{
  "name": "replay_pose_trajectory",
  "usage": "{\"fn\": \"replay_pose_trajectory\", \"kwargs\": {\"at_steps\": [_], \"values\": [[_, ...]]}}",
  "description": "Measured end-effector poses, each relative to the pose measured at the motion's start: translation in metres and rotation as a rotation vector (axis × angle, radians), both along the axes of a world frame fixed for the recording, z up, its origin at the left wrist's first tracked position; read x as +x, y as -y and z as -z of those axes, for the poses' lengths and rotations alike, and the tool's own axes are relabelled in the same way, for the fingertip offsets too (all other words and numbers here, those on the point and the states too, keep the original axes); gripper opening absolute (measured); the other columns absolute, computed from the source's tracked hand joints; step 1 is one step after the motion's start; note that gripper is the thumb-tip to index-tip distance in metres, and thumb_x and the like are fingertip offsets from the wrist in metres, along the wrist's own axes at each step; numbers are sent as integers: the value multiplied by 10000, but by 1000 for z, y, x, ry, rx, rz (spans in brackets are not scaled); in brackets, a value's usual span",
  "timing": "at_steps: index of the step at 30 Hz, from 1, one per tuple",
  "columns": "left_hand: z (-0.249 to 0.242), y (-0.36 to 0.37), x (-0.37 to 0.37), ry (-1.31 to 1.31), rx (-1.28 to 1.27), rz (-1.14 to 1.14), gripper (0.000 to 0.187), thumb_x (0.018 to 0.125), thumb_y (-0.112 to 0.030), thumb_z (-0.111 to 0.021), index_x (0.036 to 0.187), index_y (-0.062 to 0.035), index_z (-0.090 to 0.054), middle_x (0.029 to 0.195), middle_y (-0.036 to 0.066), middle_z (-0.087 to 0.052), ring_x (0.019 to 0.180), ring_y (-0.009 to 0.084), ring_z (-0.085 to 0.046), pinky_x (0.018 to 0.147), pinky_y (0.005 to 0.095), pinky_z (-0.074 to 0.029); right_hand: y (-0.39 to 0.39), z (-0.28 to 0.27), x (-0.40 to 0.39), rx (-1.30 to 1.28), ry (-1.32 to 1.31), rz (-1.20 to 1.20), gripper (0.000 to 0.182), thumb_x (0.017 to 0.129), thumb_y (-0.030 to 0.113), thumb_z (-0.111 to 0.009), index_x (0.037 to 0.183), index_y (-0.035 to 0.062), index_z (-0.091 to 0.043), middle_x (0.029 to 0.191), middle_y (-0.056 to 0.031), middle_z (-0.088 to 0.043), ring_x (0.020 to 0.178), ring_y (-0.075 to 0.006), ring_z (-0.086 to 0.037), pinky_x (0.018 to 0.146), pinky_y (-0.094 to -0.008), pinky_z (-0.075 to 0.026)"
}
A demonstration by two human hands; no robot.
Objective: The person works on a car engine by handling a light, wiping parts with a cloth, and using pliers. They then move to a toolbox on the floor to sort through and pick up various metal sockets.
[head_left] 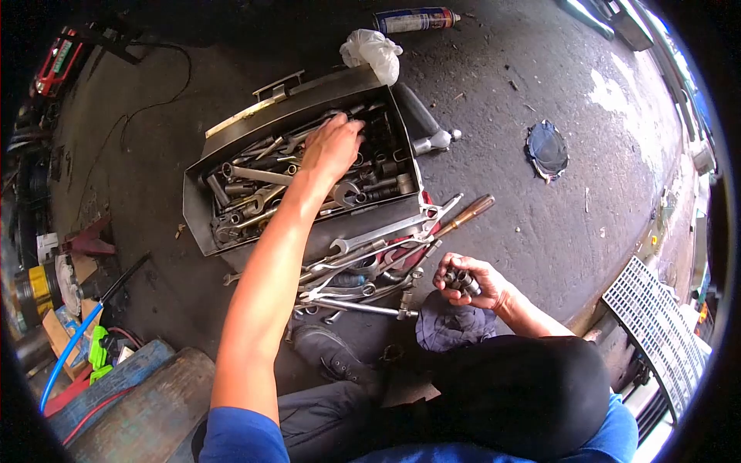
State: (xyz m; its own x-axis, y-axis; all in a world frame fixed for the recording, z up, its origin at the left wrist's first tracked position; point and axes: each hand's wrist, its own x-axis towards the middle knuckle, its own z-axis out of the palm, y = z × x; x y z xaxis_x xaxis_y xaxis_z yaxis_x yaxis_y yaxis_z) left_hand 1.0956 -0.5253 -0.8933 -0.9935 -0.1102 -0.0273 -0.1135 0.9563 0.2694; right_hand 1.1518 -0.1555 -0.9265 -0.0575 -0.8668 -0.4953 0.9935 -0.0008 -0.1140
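Note:
An open metal toolbox full of wrenches and sockets stands on the dark floor. My left hand reaches down into it, fingers bent among the tools; whether they grip anything is hidden. At the right, my right hand is palm up, its fingers curled round several metal sockets. Beside the box, a pile of wrenches lies near my shoe. A screwdriver with a brown handle rests on that pile. Below my right hand is a crumpled purple-grey cloth.
Behind the toolbox are a white plastic bag and a spray can. A hammer-like tool lies right of the box. Farther right are a dark round object and a metal grating. Cylinders lie at lower left.

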Motion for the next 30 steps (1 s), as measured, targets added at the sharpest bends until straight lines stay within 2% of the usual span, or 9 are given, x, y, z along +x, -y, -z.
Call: {"fn": "replay_pose_trajectory", "kwargs": {"at_steps": [4, 5, 12, 16, 18, 20, 22, 26, 30], "values": [[-1, 1, -30, 259, -108, -2, 244, 895, -130, -674, 1125, -67, -726, 1220, 194, -686, 1170, 365, -650, 961, 467, -540, -3, 0, 1, 5, -2, 0, 324, 1006, 354, -605, 1079, 39, -618, 978, -164, -660, 653, -183, -584, 449, -252, -426], [1, 0, -33, 188, -150, 40, 170, 891, -93, -586, 985, -59, -724, 1115, 161, -711, 1079, 371, -679, 901, 493, -532, -5, 1, 1, 12, 8, 10, 323, 1007, 354, -603, 1080, 40, -617, 981, -164, -660, 653, -183, -585, 449, -251, -426], [19, 2, -16, -30, -319, 240, 210, 880, -72, -592, 1064, -58, -691, 1037, 147, -687, 1119, 313, -629, 895, 485, -522, -11, 3, -3, -20, 14, 40, 326, 1015, 362, -588, 1091, 46, -612, 983, -162, -657, 669, -189, -605, 453, -266, -444], [-32, -19, 36, -96, 127, 55, 298, 966, -243, -636, 1179, -39, -673, 1031, 145, -716, 945, 320, -694, 829, 420, -551, -13, 7, -6, -24, 30, 66, 334, 1022, 369, -559, 1103, 50, -614, 1044, -195, -679, 768, -271, -691, 491, -304, -519], [-51, -59, 63, -65, 571, 94, 240, 957, -227, -670, 1118, -56, -722, 1049, 146, -719, 962, 255, -702, 841, 378, -567, -11, 8, -9, -9, 28, 47, 340, 1024, 372, -546, 1113, 51, -616, 1082, -216, -687, 831, -318, -722, 526, -334, -565], [-57, -94, 81, -104, 515, 484, 258, 960, -238, -671, 1141, -60, -718, 1052, 137, -721, 971, 300, -694, 866, 377, -569, -4, 9, -11, 40, 64, 77, 330, 1020, 366, -550, 1142, 67, -616, 1088, -196, -699, 841, -325, -726, 560, -379, -588], [-42, -131, 100, -100, 476, 620, 271, 959, -242, -661, 1126, -35, -714, 1061, 141, -707, 979, 297, -685, 860, 393, -567, 2, 8, -9, 96, 108, 90, 323, 1017, 359, -553, 1171, 82, -617, 1093, -175, -710, 852, -331, -731, 594, -424, -612], [-30, -155, 113, 6, 557, 555, 268, 955, -246, -669, 1102, -26, -715, 1060, 142, -708, 971, 284, -689, 849, 393, -569, 0, 14, -10, -6, 149, 83, 278, 1011, 325, -570, 1173, 108, -635, 1017, -66, -721, 822, -257, -722, 581, -440, -593], [-41, -121, 90, -97, 584, 476, 232, 961, -253, -673, 1041, -48, -747, 986, 132, -731, 904, 281, -712, 853, 358, -573, -3, 10, -12, -109, 90, 53, 328, 1007, 338, -570, 1142, 43, -617, 1047, -210, -684, 772, -283, -671, 456, -314, -505]]}}
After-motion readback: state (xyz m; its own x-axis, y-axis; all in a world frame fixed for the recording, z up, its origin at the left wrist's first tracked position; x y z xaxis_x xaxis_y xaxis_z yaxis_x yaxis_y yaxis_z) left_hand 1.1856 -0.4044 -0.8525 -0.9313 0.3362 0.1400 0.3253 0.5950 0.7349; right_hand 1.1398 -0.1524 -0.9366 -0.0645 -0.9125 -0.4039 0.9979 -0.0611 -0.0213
